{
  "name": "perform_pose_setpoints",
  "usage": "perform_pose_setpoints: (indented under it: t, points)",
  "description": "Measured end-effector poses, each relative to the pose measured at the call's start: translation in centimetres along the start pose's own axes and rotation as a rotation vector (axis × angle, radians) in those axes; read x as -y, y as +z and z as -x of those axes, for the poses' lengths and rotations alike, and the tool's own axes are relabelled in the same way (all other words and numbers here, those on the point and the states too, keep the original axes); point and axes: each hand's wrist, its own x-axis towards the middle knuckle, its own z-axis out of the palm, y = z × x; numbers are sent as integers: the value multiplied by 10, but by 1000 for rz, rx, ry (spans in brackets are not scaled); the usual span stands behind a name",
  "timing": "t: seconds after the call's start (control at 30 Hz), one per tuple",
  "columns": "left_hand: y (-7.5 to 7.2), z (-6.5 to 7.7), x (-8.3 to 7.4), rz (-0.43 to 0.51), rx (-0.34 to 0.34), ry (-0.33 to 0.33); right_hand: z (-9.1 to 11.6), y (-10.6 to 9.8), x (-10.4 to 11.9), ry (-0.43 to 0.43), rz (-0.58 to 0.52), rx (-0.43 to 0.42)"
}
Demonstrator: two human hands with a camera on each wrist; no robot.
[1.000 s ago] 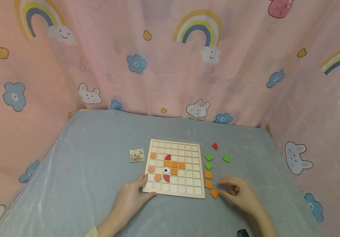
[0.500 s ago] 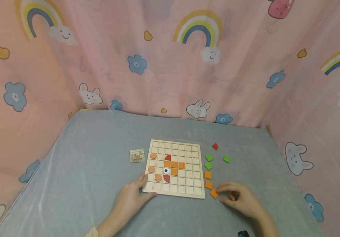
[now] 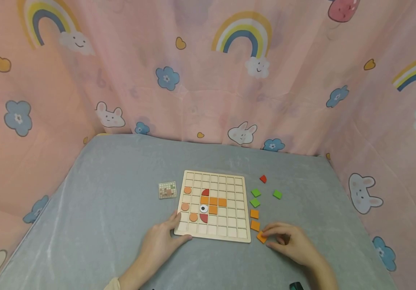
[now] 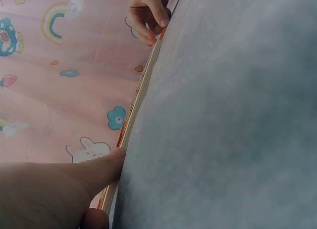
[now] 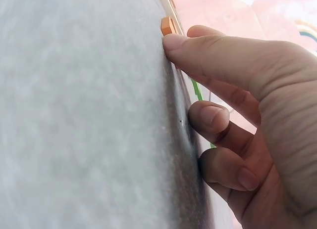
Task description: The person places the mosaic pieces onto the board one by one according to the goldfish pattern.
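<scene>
My left hand (image 3: 160, 239) holds the near left corner of a wooden grid board (image 3: 229, 221), thumb on the front edge and fingers along the left side. Set in the grid are orange square tiles (image 3: 213, 200), red quarter-round pieces (image 3: 203, 218), orange discs (image 3: 185, 206) and a round eye piece (image 3: 203, 208). Right of the board, the index finger of my right hand (image 3: 294, 243) touches a loose orange square tile (image 3: 261, 237). The thumb lies close beside this tile (image 5: 167, 25) in the right wrist view; the other fingers are curled.
Two more orange tiles (image 3: 254, 219) lie along the board's right side, with green tiles (image 3: 255, 198) and a red quarter-round (image 3: 263, 179) beyond. A small pattern card (image 3: 167, 190) lies left of the board. A dark object (image 3: 296, 286) shows at the bottom edge.
My right index finger has come onto the nearest loose orange tile, which has shifted very slightly left. The thumb has moved slightly nearer the front. My left hand and the board stay put.
</scene>
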Motion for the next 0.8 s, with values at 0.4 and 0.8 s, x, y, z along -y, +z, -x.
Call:
perform_pose_setpoints:
  t: [0.4, 0.8]
  points:
    - [0, 0, 1, -2, 1, 1, -3, 3, 3, 7, -15, 14]
    - [1, 0, 1, -1, 2, -2, -3, 3, 4, 25, -9, -7]
